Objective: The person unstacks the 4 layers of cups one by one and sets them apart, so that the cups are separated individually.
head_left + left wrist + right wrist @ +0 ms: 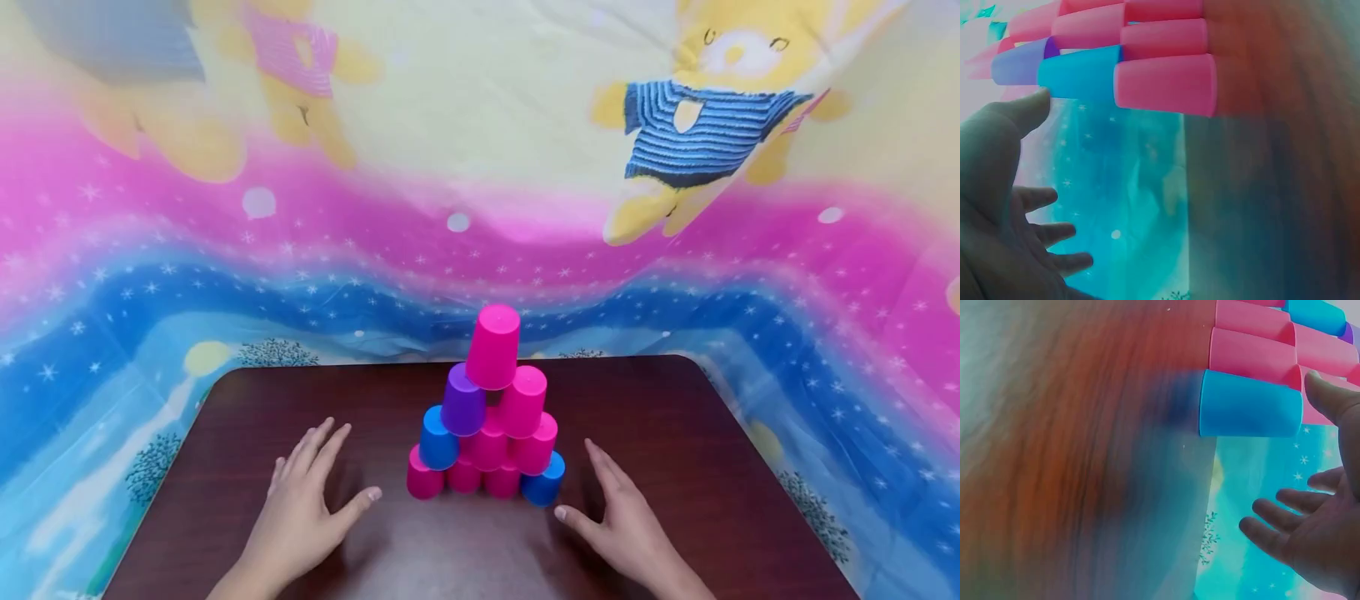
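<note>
A pyramid of upside-down plastic cups stands on the table, four tiers high, with a pink cup [493, 348] at the very top. Below it sit a purple cup [463, 402] and another pink cup [523, 403]. The third tier has a blue cup [439, 440] at its left end; the bottom row has a second blue cup [543, 480] at its right end. To the left of the stack my left hand [300, 508] hovers with fingers spread, apart from the cups. My right hand [622, 525] is held near the lower right blue cup, fingers extended and holding nothing.
The dark brown wooden table [420, 567] has rounded far corners. Behind it and along both sides hangs a colourful cloth [465, 158] printed with bears and snowflakes. The pyramid stands near the middle of the table, towards the far edge.
</note>
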The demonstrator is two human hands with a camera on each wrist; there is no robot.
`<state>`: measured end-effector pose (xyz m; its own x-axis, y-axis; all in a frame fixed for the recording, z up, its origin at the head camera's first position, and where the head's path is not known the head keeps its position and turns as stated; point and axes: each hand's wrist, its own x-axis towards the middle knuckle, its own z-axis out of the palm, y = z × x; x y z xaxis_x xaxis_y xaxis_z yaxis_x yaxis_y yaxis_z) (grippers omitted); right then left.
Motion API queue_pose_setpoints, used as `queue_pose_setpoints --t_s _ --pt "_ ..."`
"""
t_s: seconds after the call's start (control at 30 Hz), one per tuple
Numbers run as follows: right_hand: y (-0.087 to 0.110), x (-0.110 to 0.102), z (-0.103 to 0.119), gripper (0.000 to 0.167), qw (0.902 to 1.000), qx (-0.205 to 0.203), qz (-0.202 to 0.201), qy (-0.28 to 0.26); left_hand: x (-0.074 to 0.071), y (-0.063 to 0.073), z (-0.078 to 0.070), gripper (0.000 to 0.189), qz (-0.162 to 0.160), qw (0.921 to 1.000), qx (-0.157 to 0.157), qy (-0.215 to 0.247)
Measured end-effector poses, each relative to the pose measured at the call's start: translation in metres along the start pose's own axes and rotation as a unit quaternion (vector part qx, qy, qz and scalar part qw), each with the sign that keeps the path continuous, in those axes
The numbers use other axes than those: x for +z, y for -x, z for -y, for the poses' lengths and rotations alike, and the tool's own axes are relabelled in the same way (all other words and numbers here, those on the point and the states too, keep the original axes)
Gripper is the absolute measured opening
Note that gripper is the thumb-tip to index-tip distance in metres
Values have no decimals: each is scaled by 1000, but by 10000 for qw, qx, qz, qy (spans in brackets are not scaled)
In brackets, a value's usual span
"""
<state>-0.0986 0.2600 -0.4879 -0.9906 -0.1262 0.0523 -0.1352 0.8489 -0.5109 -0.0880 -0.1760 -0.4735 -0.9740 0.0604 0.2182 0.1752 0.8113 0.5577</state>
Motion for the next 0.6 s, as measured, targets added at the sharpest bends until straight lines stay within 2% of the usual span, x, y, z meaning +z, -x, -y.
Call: queue_pose_setpoints --t_s 0.1,0.2,0.33,0.6 --pt "-6 3 1 104 9997 87 -50 -216 -3 -4 -5 89 -174 9985 30 515" --pt "-9 7 -2 102 9993 136 -122 -328 -7 -7 -13 83 -280 9962 83 825" --pt "-12 12 -5 101 9988 192 -145 -421 -12 -13 -23 77 -316 9937 170 1060" --pt "-16 21 -3 93 9986 228 -186 -442 -26 -26 -39 71 -231 9908 97 1333"
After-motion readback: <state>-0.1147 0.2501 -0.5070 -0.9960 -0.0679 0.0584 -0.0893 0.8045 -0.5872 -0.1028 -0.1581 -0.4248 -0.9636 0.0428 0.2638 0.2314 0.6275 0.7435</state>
